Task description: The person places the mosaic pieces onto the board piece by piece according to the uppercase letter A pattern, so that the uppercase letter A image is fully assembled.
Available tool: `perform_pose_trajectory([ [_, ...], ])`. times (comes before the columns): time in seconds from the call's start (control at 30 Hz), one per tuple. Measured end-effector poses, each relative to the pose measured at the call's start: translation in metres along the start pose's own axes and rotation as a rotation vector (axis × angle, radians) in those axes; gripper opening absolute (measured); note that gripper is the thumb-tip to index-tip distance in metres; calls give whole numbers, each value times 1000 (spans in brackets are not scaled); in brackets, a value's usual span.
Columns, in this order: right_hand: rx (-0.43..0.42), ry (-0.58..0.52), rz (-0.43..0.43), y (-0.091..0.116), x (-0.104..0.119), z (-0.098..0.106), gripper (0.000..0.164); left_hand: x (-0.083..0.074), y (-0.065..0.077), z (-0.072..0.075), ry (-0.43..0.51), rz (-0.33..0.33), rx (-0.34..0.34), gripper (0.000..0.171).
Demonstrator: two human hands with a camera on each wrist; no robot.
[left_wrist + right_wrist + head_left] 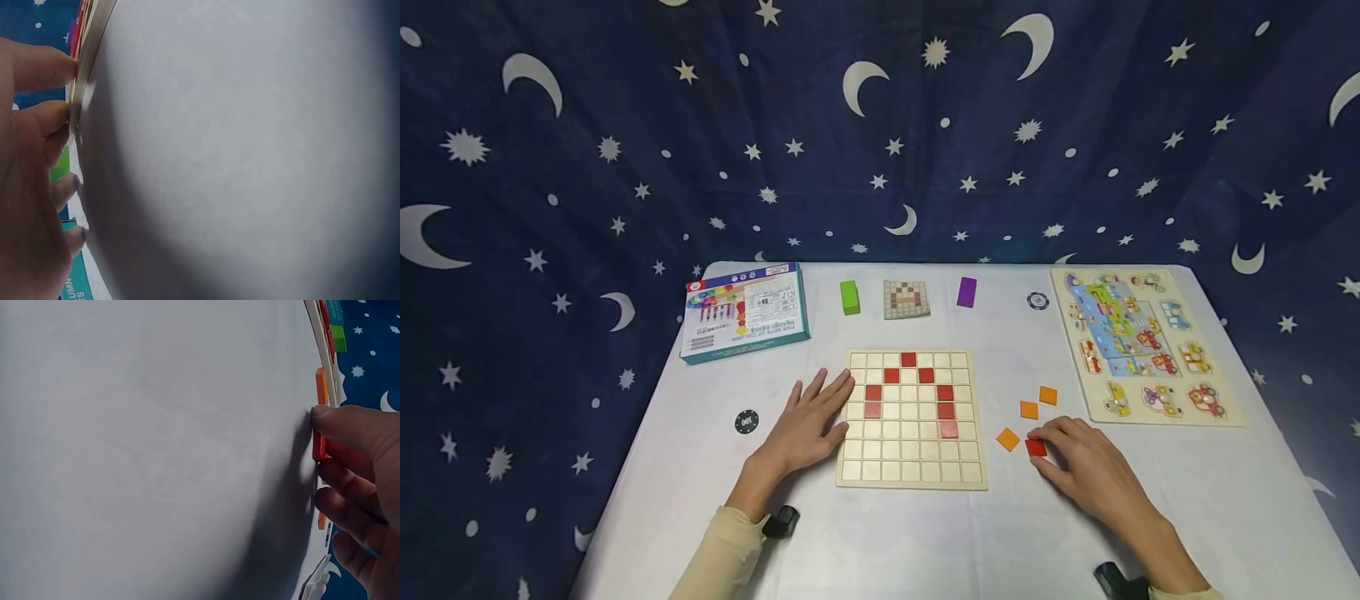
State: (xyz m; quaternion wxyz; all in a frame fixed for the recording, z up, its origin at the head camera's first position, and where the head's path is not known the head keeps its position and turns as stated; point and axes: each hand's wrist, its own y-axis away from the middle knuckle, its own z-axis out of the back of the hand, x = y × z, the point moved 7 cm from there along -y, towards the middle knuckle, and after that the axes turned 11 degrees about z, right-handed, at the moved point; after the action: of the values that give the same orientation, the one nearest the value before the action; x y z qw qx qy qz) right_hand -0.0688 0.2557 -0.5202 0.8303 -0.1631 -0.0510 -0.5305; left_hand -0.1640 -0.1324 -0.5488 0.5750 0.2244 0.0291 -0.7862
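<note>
Left hand [808,421] is splayed against the board [910,472], guess that steadies it, while the right hand [1090,468] pinches a red tile [1036,448], probably for control.

Cream sleeves [721,550], black wrist cameras [784,522]

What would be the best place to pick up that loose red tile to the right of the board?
I'd pinch the red tile by its near and far edges, coming from the right. It is a thin, flat square, so opposite edges should give the surest hold, and an orange tile lies close on its left, leaving little room there.
</note>
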Motion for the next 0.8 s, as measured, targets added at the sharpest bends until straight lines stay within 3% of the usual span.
perform_pose_trajectory([
  [0.53,-35,23,-3,-9,0,7,28,-2,0,2,7,-6,-9,71],
  [0.8,-70,5,20,-33,11,14,30,0,0,1,1,0,13,71],
])
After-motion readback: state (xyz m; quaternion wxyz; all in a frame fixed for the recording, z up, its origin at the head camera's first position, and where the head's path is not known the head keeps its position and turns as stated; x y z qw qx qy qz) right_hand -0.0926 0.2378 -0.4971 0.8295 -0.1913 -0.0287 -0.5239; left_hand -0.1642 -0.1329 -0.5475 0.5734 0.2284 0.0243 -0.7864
